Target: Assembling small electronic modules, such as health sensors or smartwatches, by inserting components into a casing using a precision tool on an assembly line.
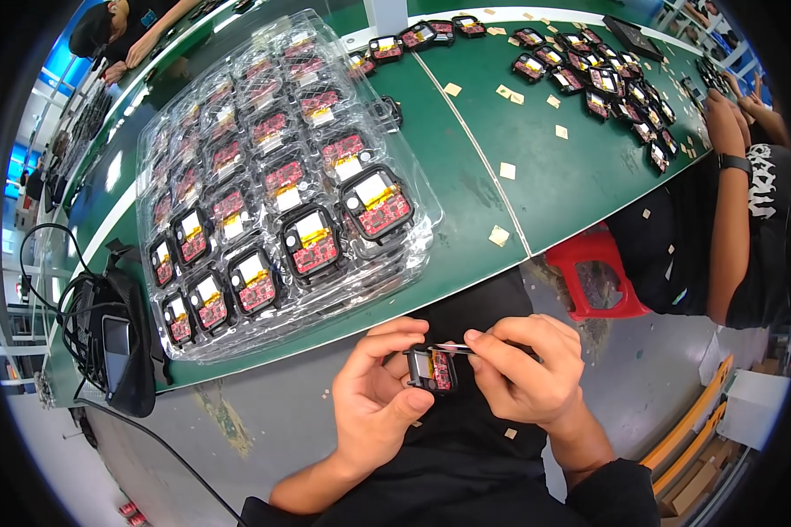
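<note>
My left hand [371, 397] is closed on a small black device housing [433, 370], gripping it by its edges above my lap. Inside the housing show a red circuit board and a whitish part, its open side facing up. From the right, my right hand [533, 372] pinches a slim pair of metal tweezers [453, 349] between thumb and index finger. The tweezers reach over the housing's upper edge; whether their tips touch it or hold anything I cannot make out.
On the green table [466, 255] stands a stack of clear plastic trays [417, 237] with several similar housings. More loose housings [606, 81] lie at the far right among small tan squares [507, 170]. A black bag [119, 351] with cables is at left, a red stool [580, 277] and a co-worker [734, 228] at right.
</note>
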The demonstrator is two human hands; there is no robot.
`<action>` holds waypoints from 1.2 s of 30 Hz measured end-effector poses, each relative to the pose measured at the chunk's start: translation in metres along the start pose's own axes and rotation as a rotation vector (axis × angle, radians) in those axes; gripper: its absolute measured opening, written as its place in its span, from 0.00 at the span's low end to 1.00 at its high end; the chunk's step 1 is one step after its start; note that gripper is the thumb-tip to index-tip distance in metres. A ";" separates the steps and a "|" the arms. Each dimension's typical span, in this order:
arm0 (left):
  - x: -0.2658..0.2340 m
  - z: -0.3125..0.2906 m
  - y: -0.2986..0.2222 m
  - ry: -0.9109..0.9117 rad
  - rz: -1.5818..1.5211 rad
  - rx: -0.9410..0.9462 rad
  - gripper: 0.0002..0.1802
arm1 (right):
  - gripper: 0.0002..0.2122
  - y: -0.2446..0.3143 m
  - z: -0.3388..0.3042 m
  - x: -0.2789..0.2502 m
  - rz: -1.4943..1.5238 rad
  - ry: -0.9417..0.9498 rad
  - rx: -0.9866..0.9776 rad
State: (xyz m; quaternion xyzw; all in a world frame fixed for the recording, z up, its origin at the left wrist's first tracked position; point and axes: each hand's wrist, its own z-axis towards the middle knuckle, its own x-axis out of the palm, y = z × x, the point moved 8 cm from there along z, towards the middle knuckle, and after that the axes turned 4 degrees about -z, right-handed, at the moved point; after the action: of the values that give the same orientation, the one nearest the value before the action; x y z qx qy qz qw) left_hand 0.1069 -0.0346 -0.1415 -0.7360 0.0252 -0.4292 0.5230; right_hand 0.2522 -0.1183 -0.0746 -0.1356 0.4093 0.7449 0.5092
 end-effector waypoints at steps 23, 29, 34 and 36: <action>0.002 0.000 0.001 -0.006 -0.031 -0.006 0.33 | 0.18 -0.003 -0.005 0.000 0.070 0.043 0.068; -0.001 -0.001 0.001 -0.015 -0.006 -0.004 0.32 | 0.17 -0.002 -0.004 0.004 0.091 0.008 0.063; -0.001 0.000 -0.001 0.001 -0.003 0.006 0.33 | 0.17 -0.001 -0.002 0.005 0.105 0.018 0.061; 0.000 -0.001 0.000 -0.005 -0.009 -0.004 0.33 | 0.17 -0.002 -0.003 0.006 0.106 0.012 0.063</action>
State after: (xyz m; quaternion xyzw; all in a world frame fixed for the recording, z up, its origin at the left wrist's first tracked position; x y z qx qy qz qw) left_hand 0.1060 -0.0346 -0.1414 -0.7381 0.0216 -0.4297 0.5198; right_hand 0.2505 -0.1164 -0.0807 -0.1020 0.4423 0.7568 0.4704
